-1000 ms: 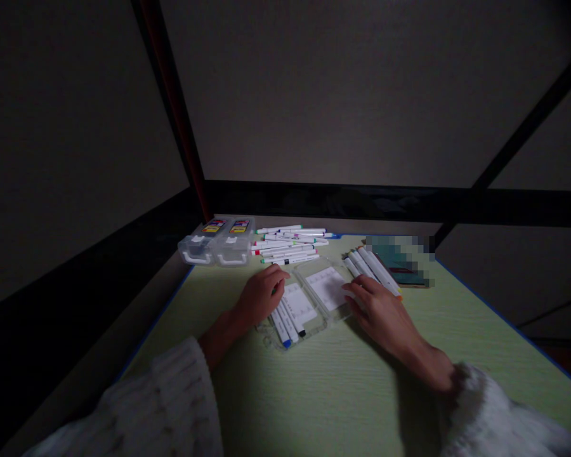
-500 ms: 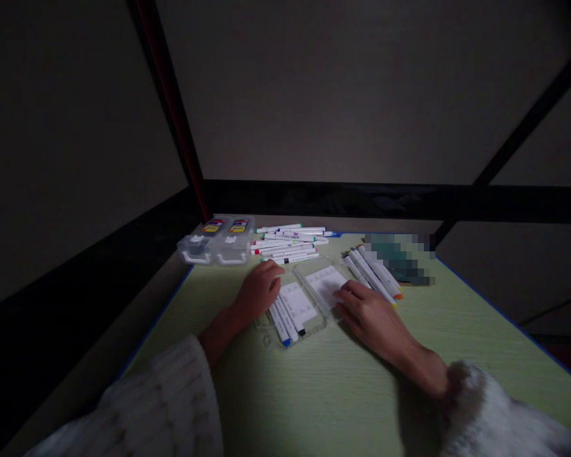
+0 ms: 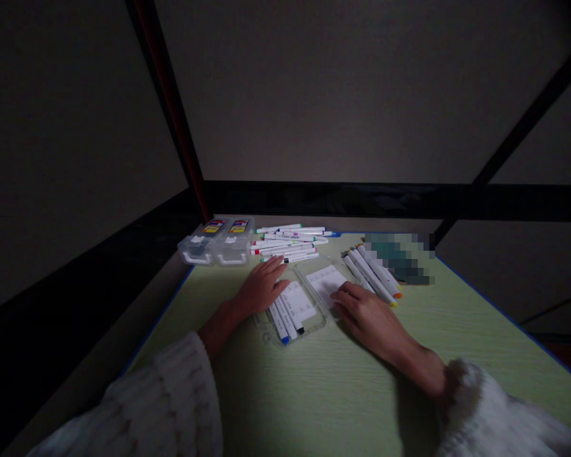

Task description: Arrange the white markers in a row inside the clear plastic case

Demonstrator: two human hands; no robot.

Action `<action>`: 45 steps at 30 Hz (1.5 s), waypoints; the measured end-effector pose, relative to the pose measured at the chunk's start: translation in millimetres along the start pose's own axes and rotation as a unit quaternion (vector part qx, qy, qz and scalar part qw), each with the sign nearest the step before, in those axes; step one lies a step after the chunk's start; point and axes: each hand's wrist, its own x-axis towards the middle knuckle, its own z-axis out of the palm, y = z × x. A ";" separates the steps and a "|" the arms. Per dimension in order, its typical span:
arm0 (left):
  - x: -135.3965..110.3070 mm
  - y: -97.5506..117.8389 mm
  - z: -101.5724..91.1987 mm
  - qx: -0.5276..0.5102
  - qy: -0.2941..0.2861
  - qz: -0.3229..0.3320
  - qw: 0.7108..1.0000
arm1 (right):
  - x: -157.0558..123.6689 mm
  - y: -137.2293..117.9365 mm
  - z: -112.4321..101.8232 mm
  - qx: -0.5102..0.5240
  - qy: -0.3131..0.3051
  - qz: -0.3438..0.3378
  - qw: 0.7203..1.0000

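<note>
A clear plastic case point(image 3: 320, 322) lies unfolded on the table, with printed white paper in both halves. Its left half holds white markers point(image 3: 282, 320) side by side, one with a blue cap end and one with a black one. My left hand point(image 3: 261, 287) is over the upper ends of these markers, fingers stretched out and thumb apart, holding nothing that I can see. Bent fingers of my right hand point(image 3: 368, 317) grip the right half of the case at its near right edge, over the paper; the fingertips are partly hidden.
Several loose white markers point(image 3: 290, 244) lie in a pile behind the case. Two clear boxes with white handles point(image 3: 232, 251) stand at back left. More markers point(image 3: 372, 276), with yellow and orange ends, lie right of the case beside a blurred-out green item point(image 3: 397, 257). Blue edging borders the table point(image 3: 314, 400).
My left hand has straightened and spread its fingers, shifting slightly up and right over the markers. My right hand stays at the case almost unmoved.
</note>
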 end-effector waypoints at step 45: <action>3.5 -6.0 0.4 0.011 0.007 -0.005 1.000 | 0.8 -2.9 -3.0 -0.031 -0.032 -0.017 0.999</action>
